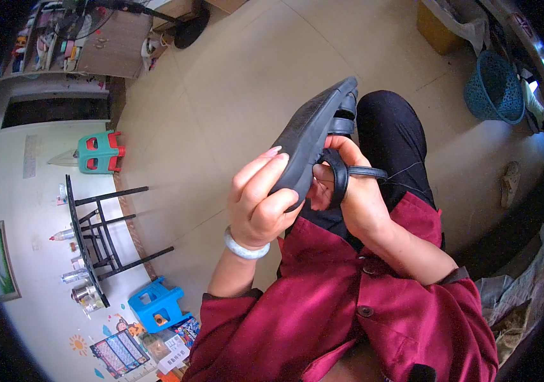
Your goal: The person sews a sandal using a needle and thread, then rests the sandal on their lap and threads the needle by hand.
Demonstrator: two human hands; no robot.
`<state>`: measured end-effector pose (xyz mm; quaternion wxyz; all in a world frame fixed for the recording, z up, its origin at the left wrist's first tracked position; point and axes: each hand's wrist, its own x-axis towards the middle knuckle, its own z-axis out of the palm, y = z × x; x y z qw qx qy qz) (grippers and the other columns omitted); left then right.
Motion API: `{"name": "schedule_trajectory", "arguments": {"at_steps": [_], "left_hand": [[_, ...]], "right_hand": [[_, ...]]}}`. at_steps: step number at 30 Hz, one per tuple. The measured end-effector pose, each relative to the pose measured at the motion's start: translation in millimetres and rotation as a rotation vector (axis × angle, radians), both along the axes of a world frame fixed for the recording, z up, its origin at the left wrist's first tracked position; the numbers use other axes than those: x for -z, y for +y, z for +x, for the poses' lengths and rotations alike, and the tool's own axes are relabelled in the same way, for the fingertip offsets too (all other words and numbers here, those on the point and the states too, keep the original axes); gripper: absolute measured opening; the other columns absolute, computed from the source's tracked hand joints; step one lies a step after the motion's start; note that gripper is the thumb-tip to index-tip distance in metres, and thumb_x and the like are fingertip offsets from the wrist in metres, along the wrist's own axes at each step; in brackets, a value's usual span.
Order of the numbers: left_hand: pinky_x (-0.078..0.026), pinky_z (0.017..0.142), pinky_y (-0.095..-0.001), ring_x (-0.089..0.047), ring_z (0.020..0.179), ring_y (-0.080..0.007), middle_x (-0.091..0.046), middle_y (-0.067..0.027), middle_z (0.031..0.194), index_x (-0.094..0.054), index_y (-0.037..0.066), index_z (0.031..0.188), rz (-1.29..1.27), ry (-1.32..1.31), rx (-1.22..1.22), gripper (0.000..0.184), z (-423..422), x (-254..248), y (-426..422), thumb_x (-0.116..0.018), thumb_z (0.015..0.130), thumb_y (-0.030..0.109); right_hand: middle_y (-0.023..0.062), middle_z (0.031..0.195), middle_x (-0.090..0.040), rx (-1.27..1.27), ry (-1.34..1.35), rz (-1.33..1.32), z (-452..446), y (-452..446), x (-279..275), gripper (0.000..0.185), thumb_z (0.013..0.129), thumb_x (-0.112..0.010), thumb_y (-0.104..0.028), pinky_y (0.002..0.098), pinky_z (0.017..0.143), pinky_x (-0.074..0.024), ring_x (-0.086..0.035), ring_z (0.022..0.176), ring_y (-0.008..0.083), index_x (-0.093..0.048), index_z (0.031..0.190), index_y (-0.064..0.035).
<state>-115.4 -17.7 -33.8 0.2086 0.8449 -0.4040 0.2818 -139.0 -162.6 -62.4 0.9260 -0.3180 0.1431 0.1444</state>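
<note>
Black sandal (307,137): gripped at centre by the curled fingers of the left hand (262,194).
Straps (337,178): fingers of the right hand (348,175) hooked among them.

The widest room to pass is over the pale beige tiled floor (221,70), beyond the black, thick-soled sandal (304,137) and out past the left hand (259,197). On that side, the thin black metal legs (122,197) of a table jut over the floor, with a bright blue plastic stool (157,305) nearer the body. A bent knee in black trousers (392,127) stands close beside the sandal, narrowing the way on the right; the blue openwork plastic basket (493,89) is well beyond it. Narrow black straps (339,181) cross at the right hand (358,200), and the maroon button-front shirt (323,274) closes off the near side.
</note>
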Motion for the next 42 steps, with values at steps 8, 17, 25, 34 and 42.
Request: {"name": "schedule_trajectory", "arguments": {"at_steps": [8,17,25,34,42], "left_hand": [[-0.053,0.077,-0.0362,-0.057,0.094,-0.0310,-0.054,-0.0128,0.104,-0.041,0.012,0.084,0.025,0.022,0.052,0.047,-3,6,2,-0.074,0.055,-0.006],[-0.043,0.084,-0.0386,-0.054,0.095,-0.0302,-0.054,-0.0165,0.106,-0.041,0.010,0.087,-0.095,0.001,-0.104,0.044,20,-9,17,-0.076,0.060,0.002],[-0.045,0.080,-0.0363,-0.054,0.093,-0.0289,-0.057,-0.0137,0.103,-0.045,0.010,0.085,-0.277,-0.038,-0.071,0.043,56,-26,23,-0.076,0.058,-0.001],[-0.046,0.077,-0.0364,-0.056,0.090,-0.0286,-0.060,-0.0102,0.102,-0.047,0.011,0.086,-0.181,0.064,0.187,0.042,62,-42,-6,-0.073,0.056,-0.004],[-0.045,0.080,-0.0361,-0.054,0.094,-0.0292,-0.059,-0.0096,0.103,-0.049,0.010,0.086,-0.122,0.110,0.174,0.041,64,-41,-10,-0.071,0.056,-0.006]], "right_hand": [[0.0042,0.064,-0.054,0.031,-0.014,-0.041,-2,0,-1,0.037,0.081,-0.055,-0.003,0.0227,0.047,-0.0419,-0.052,0.053,0.0118,-0.042,0.115,-0.0011],[0.0129,0.134,-0.036,0.019,-0.385,-0.458,-27,-17,19,0.056,0.078,-0.057,0.000,0.0300,0.084,-0.0467,-0.050,0.111,0.0217,-0.038,0.131,-0.0043],[0.0128,0.076,-0.059,0.372,-0.757,-1.393,-23,-88,-49,0.020,0.070,-0.063,0.008,0.0260,0.057,-0.0473,-0.058,0.063,0.0182,-0.066,0.087,-0.0013],[0.0154,0.070,-0.058,0.107,-0.803,-1.159,58,-45,-54,0.014,0.071,-0.066,-0.012,0.0354,0.059,-0.0457,-0.058,0.064,0.0311,-0.062,0.074,0.0013],[0.0167,0.074,-0.056,0.191,-0.831,-1.297,64,-40,-47,0.012,0.072,-0.062,-0.010,0.0392,0.063,-0.0461,-0.058,0.070,0.0344,-0.058,0.075,0.0008]]}}
